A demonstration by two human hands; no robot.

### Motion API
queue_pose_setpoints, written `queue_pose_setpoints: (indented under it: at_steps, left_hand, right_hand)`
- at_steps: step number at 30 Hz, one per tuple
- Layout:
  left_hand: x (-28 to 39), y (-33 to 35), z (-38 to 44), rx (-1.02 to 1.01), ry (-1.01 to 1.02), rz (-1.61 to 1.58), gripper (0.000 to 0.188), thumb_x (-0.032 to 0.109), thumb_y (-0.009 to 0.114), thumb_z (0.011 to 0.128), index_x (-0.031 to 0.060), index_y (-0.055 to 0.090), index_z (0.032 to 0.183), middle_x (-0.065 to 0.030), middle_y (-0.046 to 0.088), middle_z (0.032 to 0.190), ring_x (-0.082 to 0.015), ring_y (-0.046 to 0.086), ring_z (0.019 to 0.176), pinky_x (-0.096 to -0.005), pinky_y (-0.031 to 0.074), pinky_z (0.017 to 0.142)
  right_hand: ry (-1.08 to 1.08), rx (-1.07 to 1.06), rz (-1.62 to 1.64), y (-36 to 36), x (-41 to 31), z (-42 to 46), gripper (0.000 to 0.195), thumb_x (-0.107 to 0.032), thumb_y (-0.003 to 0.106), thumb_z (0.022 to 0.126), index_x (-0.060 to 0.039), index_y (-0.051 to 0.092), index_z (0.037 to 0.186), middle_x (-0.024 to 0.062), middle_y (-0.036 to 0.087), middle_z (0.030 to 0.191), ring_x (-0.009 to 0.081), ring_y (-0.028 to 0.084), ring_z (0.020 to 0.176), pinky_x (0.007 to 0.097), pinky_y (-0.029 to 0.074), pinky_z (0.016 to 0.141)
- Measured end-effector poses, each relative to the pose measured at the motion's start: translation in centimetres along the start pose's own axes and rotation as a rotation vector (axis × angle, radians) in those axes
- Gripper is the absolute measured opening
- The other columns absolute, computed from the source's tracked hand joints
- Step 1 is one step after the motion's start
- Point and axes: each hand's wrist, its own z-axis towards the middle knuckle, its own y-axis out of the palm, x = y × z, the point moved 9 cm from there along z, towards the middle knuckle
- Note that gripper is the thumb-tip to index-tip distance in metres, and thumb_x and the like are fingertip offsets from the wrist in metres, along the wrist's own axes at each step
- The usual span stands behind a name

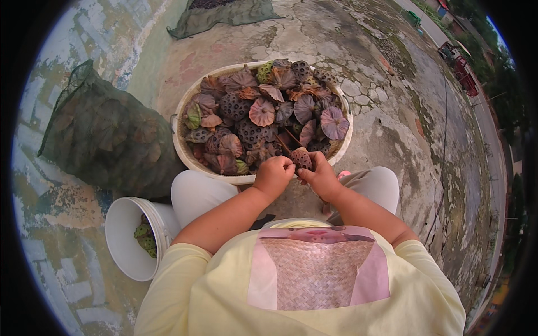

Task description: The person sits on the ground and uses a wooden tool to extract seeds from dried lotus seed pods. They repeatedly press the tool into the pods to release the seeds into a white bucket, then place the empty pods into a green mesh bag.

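Observation:
An oval plastic basket [179, 143] stands before me, heaped with dried lotus seed pods [235, 106], mostly brown and purple, a few green. Over its near edge, my right hand [321, 174] grips a small reddish-brown lotus seed pod [301, 158] by its side, its holed face turned up. My left hand [275, 175] is closed at the pod's left side, thumb and index finger pinched together; whether anything is between them cannot be told. Brown stems lie just behind the held pod.
Left of the basket slumps a dark green mesh sack [109, 134] filled with pods. By my left knee a white bucket [130, 239] lies tilted with green pods inside. Another mesh sheet [227, 19] lies behind. A painted wall rises at left; the concrete is cracked.

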Motion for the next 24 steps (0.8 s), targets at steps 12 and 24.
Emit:
queue_pose_setpoints:
  at_steps: [12,24]
  left_hand:
    - [-1.0,0.2,0.0,0.001,-0.082,-0.073,0.010,0.014,0.065,0.077,0.0041,0.065,0.079,-0.0151,0.064,0.079,-0.0341,0.062,0.074,-0.0426,0.051,0.067]
    - [-0.7,0.4,-0.1,0.052,-0.008,0.037,0.010,0.013,0.064,0.078,0.0042,0.060,0.078,-0.0141,0.062,0.076,-0.0337,0.061,0.072,-0.0424,0.050,0.065]
  right_hand:
    - [-0.024,0.043,-0.042,0.1,-0.9,-0.5,0.039,-0.004,0.062,0.087,0.0009,0.039,0.118,0.0100,0.057,0.098,0.0126,0.058,0.076,0.0262,0.051,0.062]
    - [-0.046,0.062,-0.012,0.1,-0.2,-0.5,0.039,-0.005,0.063,0.087,0.0008,0.039,0.117,0.0108,0.058,0.097,0.0133,0.059,0.074,0.0270,0.050,0.060]
